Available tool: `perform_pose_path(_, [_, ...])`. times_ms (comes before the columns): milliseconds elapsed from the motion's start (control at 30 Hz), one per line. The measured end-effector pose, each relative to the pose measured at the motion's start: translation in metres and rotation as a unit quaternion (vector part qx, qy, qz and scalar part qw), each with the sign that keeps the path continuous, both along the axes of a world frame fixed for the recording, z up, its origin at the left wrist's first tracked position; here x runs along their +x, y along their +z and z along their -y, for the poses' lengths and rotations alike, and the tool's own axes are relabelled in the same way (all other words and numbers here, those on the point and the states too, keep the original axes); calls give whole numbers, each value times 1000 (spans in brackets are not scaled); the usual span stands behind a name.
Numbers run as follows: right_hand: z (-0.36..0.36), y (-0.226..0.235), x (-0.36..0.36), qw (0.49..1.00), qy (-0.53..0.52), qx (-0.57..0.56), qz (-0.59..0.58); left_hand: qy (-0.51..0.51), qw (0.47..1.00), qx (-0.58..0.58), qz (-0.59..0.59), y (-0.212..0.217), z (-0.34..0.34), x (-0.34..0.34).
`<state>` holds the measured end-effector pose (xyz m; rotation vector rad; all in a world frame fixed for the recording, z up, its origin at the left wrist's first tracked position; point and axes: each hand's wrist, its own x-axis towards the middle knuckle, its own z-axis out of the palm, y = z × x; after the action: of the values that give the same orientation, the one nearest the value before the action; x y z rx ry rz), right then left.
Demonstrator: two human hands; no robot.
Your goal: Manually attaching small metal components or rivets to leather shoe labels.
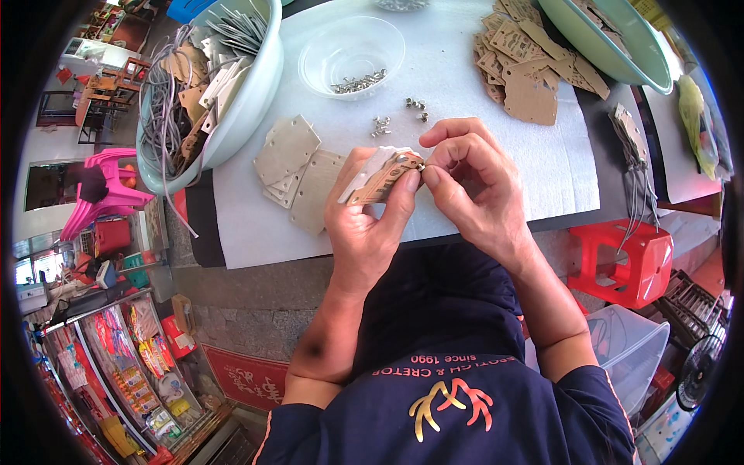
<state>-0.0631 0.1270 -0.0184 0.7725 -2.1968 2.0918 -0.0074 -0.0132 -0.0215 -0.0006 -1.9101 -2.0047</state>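
together left hand (pixel 370 225) and right hand (pixel 474 182) pinch cardboard tags (pixel 384 180).

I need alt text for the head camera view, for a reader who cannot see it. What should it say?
Two bare hands hold a small stack of cardboard tags over a white-covered table: the left hand grips the stack, and the right hand pinches at its top corner. Around them lie loose tags, small metal fasteners, a clear bowl and two pale green basins.

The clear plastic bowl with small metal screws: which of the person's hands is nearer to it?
Left. The left hand sits just below the clear plastic bowl; the right hand lies below it and farther right.
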Motion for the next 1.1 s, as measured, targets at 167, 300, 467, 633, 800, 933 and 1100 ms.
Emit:
perform_pose_path(167, [0,0,-1,1000,2,-4,12,0,1000,-9,-10,-2,1,0])
perform_pose_path(300, [0,-1,-1,1000,-2,-7,9,-3,1000,-23,-9,-3,2,-1])
perform_pose_path(467, [4,-1,0,999,-9,-25,20,3,998,-50,-25,-4,3,-2])
perform_pose_path(633, [4,-5,1,998,-27,-51,41,2,999,-44,-27,-2,2,-2])
perform_pose_path(800, [1,-1,0,999,-6,24,31,0,1000,-12,-11,-2,2,1])
perform_pose_path(933, [2,-4,1,999,-15,8,28,-4,1000,-16,-20,-5,2,-1])
perform_pose_path(1100, [2,-5,0,1000,-17,9,21,-7,999,-43,-27,-7,2,-2])
